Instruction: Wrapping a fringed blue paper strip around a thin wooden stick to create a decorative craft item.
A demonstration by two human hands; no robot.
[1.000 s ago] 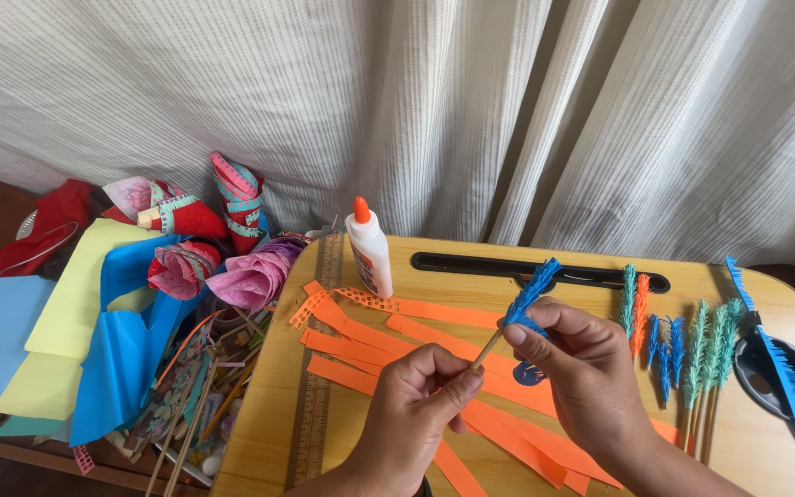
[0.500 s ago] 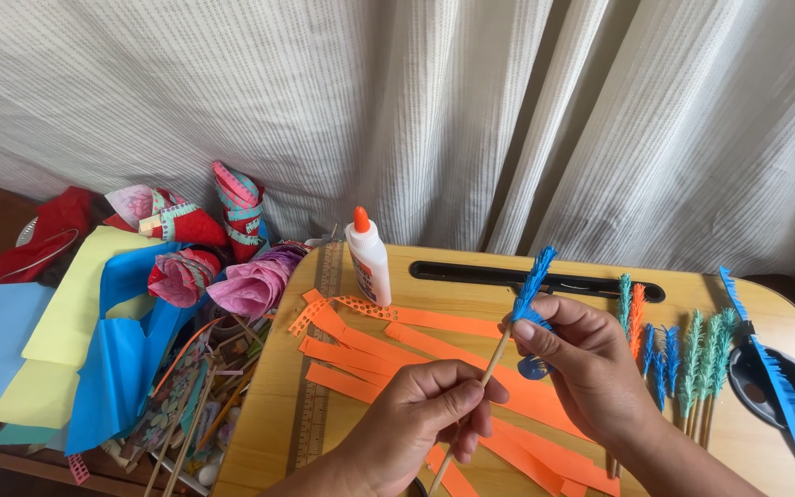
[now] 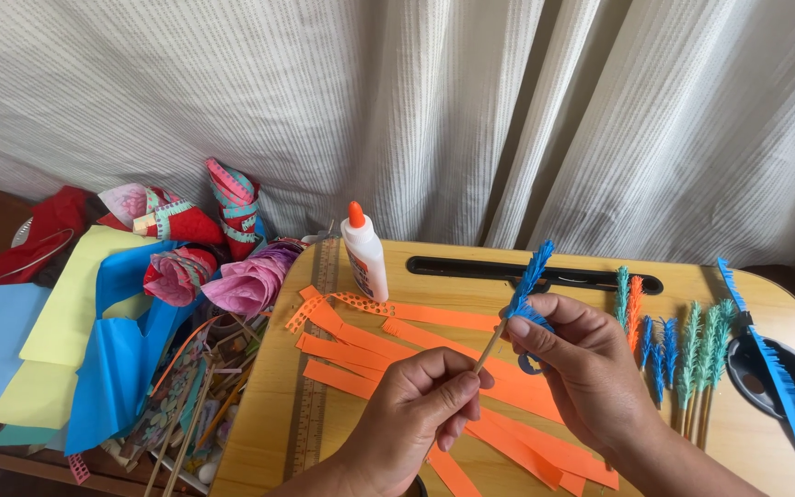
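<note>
My left hand [image 3: 420, 410] pinches the lower end of a thin wooden stick [image 3: 489, 346]. My right hand [image 3: 581, 368] holds a blue fringed paper strip [image 3: 530, 281] wound around the stick's upper end, thumb and forefinger pressing it on. Both hands hover over several orange paper strips [image 3: 370, 354] on the wooden lap desk [image 3: 434, 285].
A white glue bottle with an orange cap [image 3: 363, 253] stands at the desk's back left. Finished fringed sticks in blue, green and orange [image 3: 683, 345] lie at right, beside a long blue fringed strip [image 3: 779, 382] over a black dish [image 3: 749, 366]. Coloured paper sheets [image 3: 66, 313] and rolled paper cones [image 3: 232, 216] pile up at left.
Both hands have shifted slightly down and left with the stick, and the blue strip has been wrapped further around its tip.
</note>
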